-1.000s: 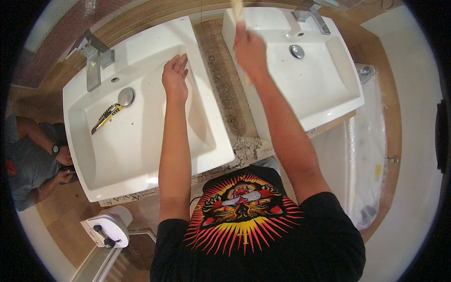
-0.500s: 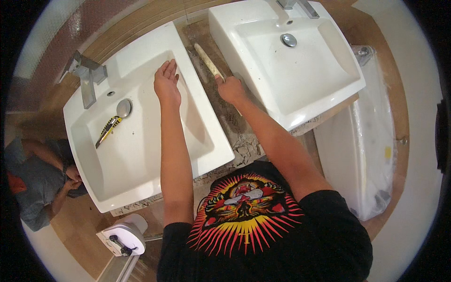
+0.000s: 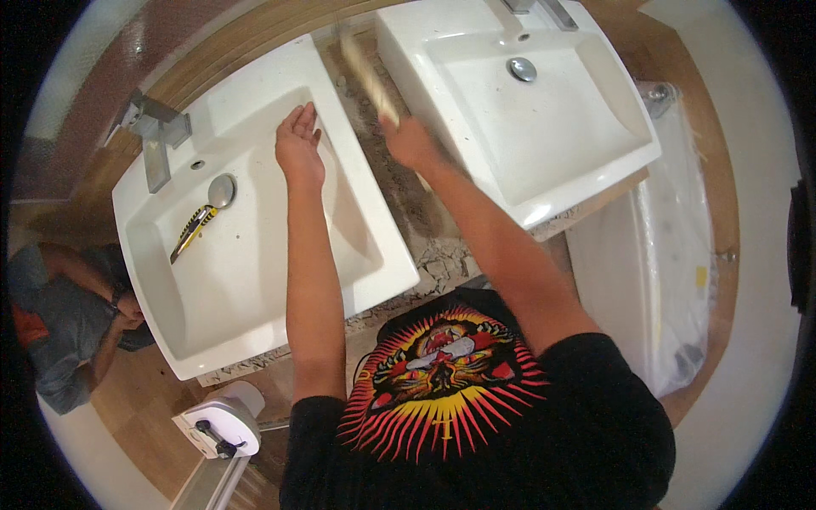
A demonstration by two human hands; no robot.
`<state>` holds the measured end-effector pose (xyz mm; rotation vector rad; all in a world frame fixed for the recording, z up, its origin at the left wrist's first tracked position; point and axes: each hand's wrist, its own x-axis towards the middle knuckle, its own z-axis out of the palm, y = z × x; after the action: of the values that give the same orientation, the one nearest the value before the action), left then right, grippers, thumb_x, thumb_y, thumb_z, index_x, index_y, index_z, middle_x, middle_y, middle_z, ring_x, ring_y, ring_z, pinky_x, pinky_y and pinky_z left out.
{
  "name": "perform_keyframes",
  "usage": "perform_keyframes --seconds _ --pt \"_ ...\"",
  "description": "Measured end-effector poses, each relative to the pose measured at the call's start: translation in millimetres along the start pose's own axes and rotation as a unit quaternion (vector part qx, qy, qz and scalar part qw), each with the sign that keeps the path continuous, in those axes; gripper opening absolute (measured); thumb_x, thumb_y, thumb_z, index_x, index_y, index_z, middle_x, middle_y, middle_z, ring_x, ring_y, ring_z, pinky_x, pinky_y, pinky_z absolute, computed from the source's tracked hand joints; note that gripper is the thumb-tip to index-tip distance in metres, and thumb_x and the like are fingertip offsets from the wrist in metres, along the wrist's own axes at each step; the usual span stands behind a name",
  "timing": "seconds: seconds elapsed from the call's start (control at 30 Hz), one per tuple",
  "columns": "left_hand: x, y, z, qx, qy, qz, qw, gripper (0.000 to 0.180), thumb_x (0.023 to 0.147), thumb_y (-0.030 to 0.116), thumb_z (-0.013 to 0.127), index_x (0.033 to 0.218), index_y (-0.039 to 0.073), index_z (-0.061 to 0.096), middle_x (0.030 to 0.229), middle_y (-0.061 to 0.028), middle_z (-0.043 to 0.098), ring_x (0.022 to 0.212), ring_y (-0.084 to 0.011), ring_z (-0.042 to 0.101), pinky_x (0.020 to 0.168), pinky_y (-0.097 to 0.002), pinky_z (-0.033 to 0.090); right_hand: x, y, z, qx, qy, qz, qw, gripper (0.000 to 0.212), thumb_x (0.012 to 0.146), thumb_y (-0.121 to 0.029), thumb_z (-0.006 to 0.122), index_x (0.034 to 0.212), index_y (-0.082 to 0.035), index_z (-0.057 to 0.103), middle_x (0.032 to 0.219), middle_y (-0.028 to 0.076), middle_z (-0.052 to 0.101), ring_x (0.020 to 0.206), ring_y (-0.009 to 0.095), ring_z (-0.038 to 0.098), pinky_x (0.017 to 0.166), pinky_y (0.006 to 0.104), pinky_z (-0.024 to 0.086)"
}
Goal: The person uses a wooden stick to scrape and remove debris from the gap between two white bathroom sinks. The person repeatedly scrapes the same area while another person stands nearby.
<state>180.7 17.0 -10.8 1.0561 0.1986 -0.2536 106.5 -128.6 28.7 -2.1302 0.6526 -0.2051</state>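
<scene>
Pale, slender, wood-like stick (image 3: 367,78) at 12 o'clock, above the strip of grey-brown, stone-patterned desk (image 3: 442,265) between two basins, its far end pointing to 11 o'clock. That end blurs; we cannot tell its shape. We judge the stick stiff, fairly light and dry enough not to slip; the best hold is low on the shaft, in a full fist. Right hand (image 3: 414,144) wraps it there, a short butt showing below. Left hand (image 3: 299,149), at 10–11 o'clock, holds nothing we can see, fingers together and lightly curled, over the white, rectangular, ceramic-looking left basin (image 3: 374,208). White, rectangular right basin (image 3: 501,174) at 1–2 o'clock; both rims look hard but chippable.

Against the frame half a second back: the stick, sharp there, is now smeared, its far end farther toward 11 o'clock. Left hand keeps its place; so does the yellow-and-black utility knife (image 3: 194,232) at 9 o'clock.
</scene>
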Motion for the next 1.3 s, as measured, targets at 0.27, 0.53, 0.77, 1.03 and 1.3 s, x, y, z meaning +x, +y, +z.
perform_keyframes --seconds 0.27,0.53,0.77,1.03,1.3 --pt "-0.4 2.9 1.2 0.024 -0.017 0.005 1.0 0.051 0.093 0.031 0.025 0.131 -0.003 0.033 0.135 -0.0145 0.042 0.128 -0.0255 0.034 0.104 -0.0401 0.023 13.0 51.4 33.7 -0.093 -0.129 0.074 0.984 0.071 0.092 -0.051 0.029 0.096 0.014 0.058 0.095 0.035 0.056 0.101 0.047 0.052 0.094 0.05 0.036" --pt "1.6 0.9 -1.0 0.001 0.001 -0.008 1.0 0.051 0.092 0.031 0.026 0.129 -0.003 0.036 0.132 -0.0142 0.045 0.125 -0.0246 0.038 0.103 -0.0397 0.023 47.8 -66.0 -40.7 0.076 0.105 -0.161 0.979 0.064 0.091 -0.051 0.038 0.07 0.005 0.061 0.061 0.024 0.059 0.065 0.042 0.06 0.064 0.047 0.047" --pt "0.2 2.5 0.6 0.008 -0.006 -0.011 1.0 0.052 0.092 0.031 0.024 0.132 -0.003 0.032 0.134 -0.0144 0.043 0.127 -0.0251 0.035 0.105 -0.0412 0.021 2.0 3.9 11.6 0.041 0.021 0.008 0.999 0.053 0.092 -0.043 0.042 0.092 0.008 0.06 0.074 0.026 0.061 0.078 0.039 0.062 0.073 0.0447 0.047" --pt "-3.1 2.1 2.9 0.017 -0.015 -0.002 1.0 0.053 0.092 0.03 0.024 0.132 -0.004 0.031 0.135 -0.015 0.042 0.128 -0.0256 0.034 0.105 -0.0403 0.022 23.6 53.6 26.6 -0.043 -0.093 0.104 0.989 0.069 0.092 -0.05 0.034 0.087 0.012 0.062 0.085 0.032 0.06 0.089 0.045 0.059 0.083 0.0485 0.045" --pt "-3.9 1.3 3.0 0.004 0.003 -0.008 1.0 0.052 0.092 0.029 0.026 0.131 -0.004 0.033 0.133 -0.0147 0.044 0.127 -0.0254 0.035 0.104 -0.0396 0.023 32.3 -73.2 -51.9 0.118 0.091 -0.183 0.972 0.066 0.09 -0.055 0.038 0.077 0.006 0.061 0.069 0.026 0.06 0.073 0.042 0.06 0.069 0.0471 0.046"
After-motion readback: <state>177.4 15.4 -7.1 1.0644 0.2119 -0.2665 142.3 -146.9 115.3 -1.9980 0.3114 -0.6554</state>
